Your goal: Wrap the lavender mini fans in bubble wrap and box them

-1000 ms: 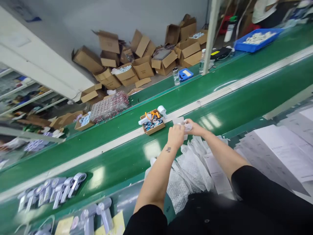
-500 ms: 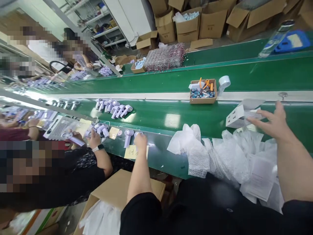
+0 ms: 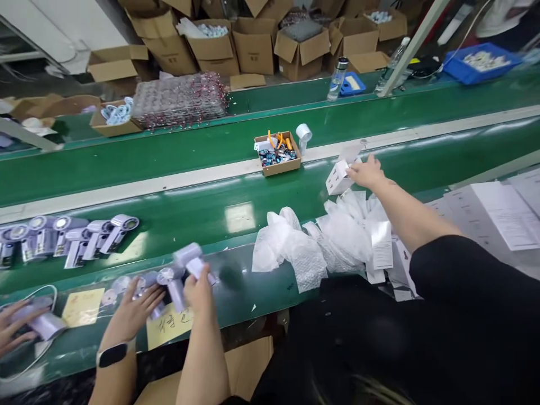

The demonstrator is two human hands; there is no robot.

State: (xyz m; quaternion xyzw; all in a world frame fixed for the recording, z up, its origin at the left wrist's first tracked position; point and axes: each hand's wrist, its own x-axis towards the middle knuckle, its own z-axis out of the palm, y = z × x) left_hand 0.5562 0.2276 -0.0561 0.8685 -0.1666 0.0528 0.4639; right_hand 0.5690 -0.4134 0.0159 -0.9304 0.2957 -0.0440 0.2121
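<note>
My left hand (image 3: 199, 292) is closed around a small lavender handheld fan (image 3: 192, 261), holding it just above the near edge of the bench. Close beside it, more lavender fans (image 3: 172, 284) rest by a yellow paper note (image 3: 169, 325) with handwriting, and a co-worker's hand (image 3: 137, 306) lies over some of them. My right hand (image 3: 368, 172) reaches to a small white box (image 3: 338, 179) with an open flap, its fingers gripping the box at the open end. In front of me, white bubble-wrap bags (image 3: 304, 244) lie heaped between my arms.
Several lavender fans (image 3: 76, 233) stand on the green belt (image 3: 202, 211) at left. A small carton of parts and pliers (image 3: 280, 167) and a tape roll (image 3: 304, 133) sit on the white divider. White boxes (image 3: 472, 214) are stacked at right. Below is an open cardboard box (image 3: 248, 360).
The view has swung right and closer. My left hand has lifted a fan from the bench. My right hand's fingers have closed in on the white box. The co-worker's hand has reached over the nearby fans.
</note>
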